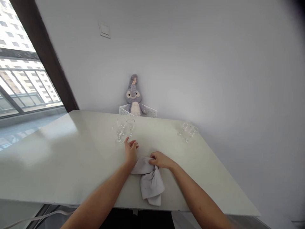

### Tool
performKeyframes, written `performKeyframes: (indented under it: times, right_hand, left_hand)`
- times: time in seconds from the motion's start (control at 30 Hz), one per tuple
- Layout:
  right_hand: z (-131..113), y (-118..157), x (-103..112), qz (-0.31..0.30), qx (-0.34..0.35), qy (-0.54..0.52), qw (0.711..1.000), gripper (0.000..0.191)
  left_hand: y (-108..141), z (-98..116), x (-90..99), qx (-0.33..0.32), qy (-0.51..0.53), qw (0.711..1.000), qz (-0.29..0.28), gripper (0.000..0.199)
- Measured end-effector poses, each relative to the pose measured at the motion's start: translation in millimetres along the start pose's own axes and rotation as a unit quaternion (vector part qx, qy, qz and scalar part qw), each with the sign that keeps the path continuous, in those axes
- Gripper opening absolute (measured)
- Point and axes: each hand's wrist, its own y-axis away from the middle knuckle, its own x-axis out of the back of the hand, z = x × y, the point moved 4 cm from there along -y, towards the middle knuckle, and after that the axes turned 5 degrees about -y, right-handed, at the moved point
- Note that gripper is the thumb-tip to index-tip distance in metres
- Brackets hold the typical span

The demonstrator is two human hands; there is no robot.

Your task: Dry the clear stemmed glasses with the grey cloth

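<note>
A crumpled light grey cloth (151, 183) lies on the table near its front edge. My right hand (160, 159) is closed on the cloth's upper edge, its fingers pinching the fabric. Just left of the cloth, my left hand (131, 149) is raised with its fingers curled but apart, and nothing shows in it. Beyond that hand stand several clear stemmed glasses, among them one (131, 124) just past the fingertips. The left wrist is beside the cloth's left corner.
More clear glasses (188, 130) are grouped at the back right of the pale table (95, 171). Behind the table's back edge, a grey plush toy (135, 98) sits in a white basket (152, 112) by the wall. A window is at the far left, and a cable hangs at the lower left.
</note>
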Motion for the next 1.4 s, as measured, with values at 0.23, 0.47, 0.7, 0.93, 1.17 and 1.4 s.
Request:
performKeyframes:
  times: [0.23, 0.47, 0.7, 0.93, 1.17, 1.4]
  right_hand:
    - [12, -6, 14, 0.031, 0.085, -0.462, 0.882, 0.034]
    - [11, -10, 14, 0.046, 0.123, -0.545, 0.828, 0.046]
    - [22, -13, 21, 0.164, 0.075, -0.527, 0.83, 0.045]
    - [-9, 30, 49, 0.414, 0.198, -0.296, 0.837, 0.056]
    - [-29, 23, 17, 0.245, 0.247, -0.377, 0.858, 0.045]
    - [-15, 12, 14, 0.221, 0.187, -0.171, 0.942, 0.034]
  left_hand:
    - [-30, 8, -16.1, 0.146, 0.151, 0.977, 0.034, 0.073]
    - [-60, 19, -38.6, 0.183, 0.241, 0.953, -0.014, 0.054]
    - [-53, 23, -45.0, 0.209, 0.275, 0.936, -0.066, 0.026]
    - [-1, 21, -59.1, 0.127, 0.153, 0.949, -0.244, 0.033]
    - [26, 9, -57.8, 0.137, 0.088, 0.95, -0.266, 0.046]
    - [29, 18, -57.4, 0.084, 0.058, 0.952, -0.288, 0.053]
